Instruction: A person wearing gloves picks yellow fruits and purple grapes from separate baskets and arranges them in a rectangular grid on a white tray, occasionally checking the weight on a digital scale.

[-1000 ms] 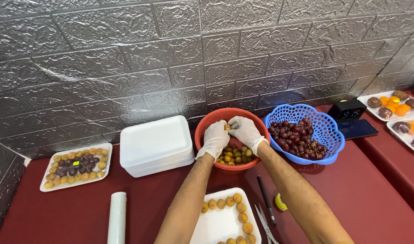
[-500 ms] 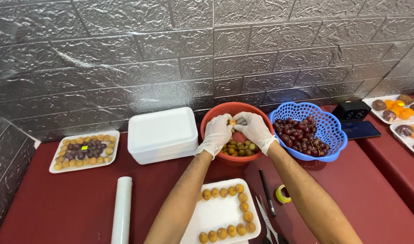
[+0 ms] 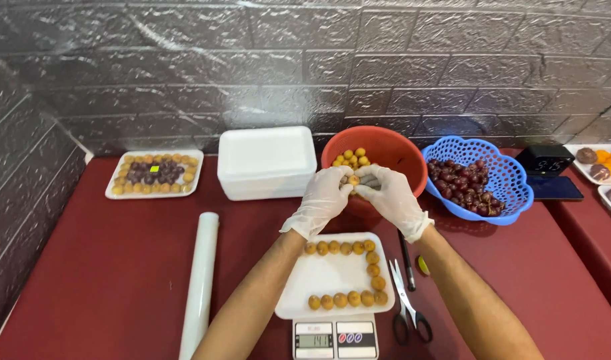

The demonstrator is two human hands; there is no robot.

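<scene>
A single head-worn camera looks forward and steeply down from above the near edge of the dark red table [image 3: 119, 267], close enough that both forearms enter from the bottom edge. It faces the grey brick-patterned wall [image 3: 285, 60], which fills the upper third. The white tray [image 3: 322, 280] on the scale [image 3: 335, 339] sits just below centre; everything else spreads left, right and beyond that tray. No second view shares the scene.
</scene>
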